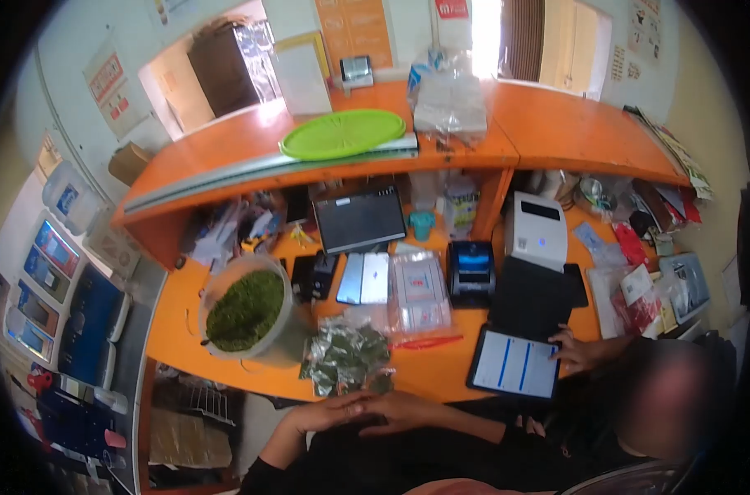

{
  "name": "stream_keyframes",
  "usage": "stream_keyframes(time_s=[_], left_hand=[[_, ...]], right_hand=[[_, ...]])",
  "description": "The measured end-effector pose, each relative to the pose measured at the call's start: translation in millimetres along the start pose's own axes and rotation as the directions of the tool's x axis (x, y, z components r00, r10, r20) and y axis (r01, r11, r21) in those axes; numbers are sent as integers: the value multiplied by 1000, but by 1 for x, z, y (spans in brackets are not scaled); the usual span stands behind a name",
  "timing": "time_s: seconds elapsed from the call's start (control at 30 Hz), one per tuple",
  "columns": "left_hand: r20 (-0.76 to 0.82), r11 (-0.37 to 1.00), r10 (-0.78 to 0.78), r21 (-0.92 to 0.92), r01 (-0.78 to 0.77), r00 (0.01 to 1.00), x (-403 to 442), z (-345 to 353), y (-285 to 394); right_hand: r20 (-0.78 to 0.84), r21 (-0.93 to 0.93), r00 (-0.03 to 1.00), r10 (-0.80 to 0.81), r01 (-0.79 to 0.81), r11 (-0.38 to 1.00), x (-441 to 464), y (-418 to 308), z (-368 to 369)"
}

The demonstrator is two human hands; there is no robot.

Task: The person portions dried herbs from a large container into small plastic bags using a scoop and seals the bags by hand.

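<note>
My left hand (332,413) and my right hand (396,411) rest loosely on each other in front of the table's near edge. Their fingers are stretched and overlap, with nothing visible in them. Just beyond them lies a clear plastic bag with green leaves (346,359). To its left stands a translucent bucket (288,334) filled with finely chopped green leaves (245,313). On the right, a co-worker's hand (575,350) touches the edge of a lit tablet (515,363) in a black folding case (530,297).
The orange table (181,322) also holds printed plastic packets (419,290), a phone (363,279), a monitor (360,221), a blue-black device (471,276) and a white printer (537,229). A green lid (343,134) lies on the raised counter (548,124). The co-worker sits close at right.
</note>
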State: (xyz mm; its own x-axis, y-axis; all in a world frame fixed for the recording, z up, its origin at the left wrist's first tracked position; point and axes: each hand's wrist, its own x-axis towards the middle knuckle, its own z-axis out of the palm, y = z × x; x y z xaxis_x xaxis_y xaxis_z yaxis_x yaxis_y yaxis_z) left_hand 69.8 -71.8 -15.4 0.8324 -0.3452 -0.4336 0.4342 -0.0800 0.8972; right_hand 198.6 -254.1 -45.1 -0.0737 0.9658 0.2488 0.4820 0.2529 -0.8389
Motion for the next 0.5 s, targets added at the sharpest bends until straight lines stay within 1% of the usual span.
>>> stream_keyframes(time_s=[0.1, 0.2, 0.23, 0.27, 0.3, 0.33, 0.4, 0.47, 0.5], left_hand=[[-3, 987, 136, -89, -136, 991, 1, 0, -3], [-21, 989, 143, -26, -143, 990, 0, -6, -6], [-36, 981, 181, 78, -178, 983, 0, -6, -5], [-53, 967, 239, 98, -233, 970, 1, -7, -5], [-77, 952, 292, 116, -282, 953, -1, -8, -7], [-107, 938, 334, 133, -320, 936, -6, -11, -10], [-110, 984, 177, 7, -177, 978, -24, -21, -3], [-186, 988, 155, 26, -153, 970, -39, -31, -17], [-212, 992, 128, 20, -126, 969, -50, -33, -27]], right_hand=[[57, -22, 987, 150, -149, 989, 0, -8, -1], [67, -71, 960, 273, -268, 961, 8, -33, -13], [45, -121, 956, 289, -282, 952, 9, -35, -11], [-67, -159, 981, 184, -193, 968, 11, -32, -9], [-171, -199, 983, 71, -105, 974, 15, -28, -5], [-267, -236, 963, -45, -20, 972, 21, -25, 0], [-404, -174, 914, -36, -38, 984, 37, -31, -6], [-500, -43, 862, 85, -123, 991, 44, -20, -5], [-494, -18, 863, 105, -131, 991, 53, -28, -6]])
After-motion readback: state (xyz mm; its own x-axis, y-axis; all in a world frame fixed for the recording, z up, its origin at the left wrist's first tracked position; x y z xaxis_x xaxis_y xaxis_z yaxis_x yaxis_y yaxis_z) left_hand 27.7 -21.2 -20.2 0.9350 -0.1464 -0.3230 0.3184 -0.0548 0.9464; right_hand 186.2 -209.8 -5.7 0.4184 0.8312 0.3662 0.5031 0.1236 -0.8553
